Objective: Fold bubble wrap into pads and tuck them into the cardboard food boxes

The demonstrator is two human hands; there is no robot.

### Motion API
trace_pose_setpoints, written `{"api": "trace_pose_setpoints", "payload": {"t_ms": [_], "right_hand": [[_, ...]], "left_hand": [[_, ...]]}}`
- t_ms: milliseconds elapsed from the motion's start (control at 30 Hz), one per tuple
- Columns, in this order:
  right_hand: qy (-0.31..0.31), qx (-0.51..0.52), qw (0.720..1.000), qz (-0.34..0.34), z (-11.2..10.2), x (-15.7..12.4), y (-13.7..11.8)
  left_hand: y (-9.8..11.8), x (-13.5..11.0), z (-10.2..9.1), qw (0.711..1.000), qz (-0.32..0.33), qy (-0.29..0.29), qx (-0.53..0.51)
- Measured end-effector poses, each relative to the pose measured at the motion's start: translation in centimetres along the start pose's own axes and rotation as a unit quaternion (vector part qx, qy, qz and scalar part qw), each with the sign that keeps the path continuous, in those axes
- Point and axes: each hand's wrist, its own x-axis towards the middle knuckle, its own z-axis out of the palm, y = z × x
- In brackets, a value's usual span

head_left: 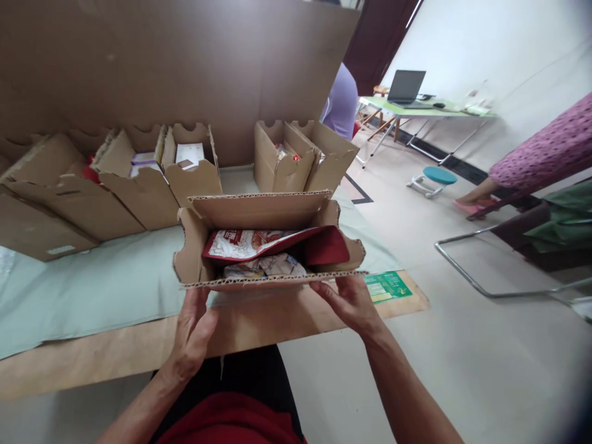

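Between my two hands is an open-topped cardboard box [259, 213] with curved notches in its short sides. Inside it lie a red and white food packet [250, 242] and, nearer to me, a crinkled pale packet [266, 266]. My left hand [192, 336] grips the box at its near left corner, thumb on the near side. My right hand [349, 302] holds the near right corner, thumb along the front wall. The fingers of both hands are partly hidden behind the box.
Several similar boxes stand behind on the left, one holding a white carton [189, 154]. Two more boxes [287, 157] stand at the back right, before a tall cardboard panel [185, 68]. A pale green cloth [124, 277] covers the table. A stool [439, 176] and seated people are beyond.
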Motion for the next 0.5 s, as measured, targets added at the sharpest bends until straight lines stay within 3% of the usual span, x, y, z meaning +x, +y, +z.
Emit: {"api": "trace_pose_setpoints", "payload": {"t_ms": [133,300,500], "right_hand": [[0.024,0.086,0.996,0.004,-0.9,4.0,0.6],[0.073,0.119,0.990,0.031,-3.9,7.1,2.1],[0.202,0.094,0.971,0.086,-7.1,8.8,6.6]], "left_hand": [[1.4,4.0,2.9,0.996,0.016,-0.083,0.013],[0.8,8.2,6.3,0.986,0.020,-0.161,0.029],[0.0,11.8,10.4,0.962,-0.005,-0.248,0.110]]}}
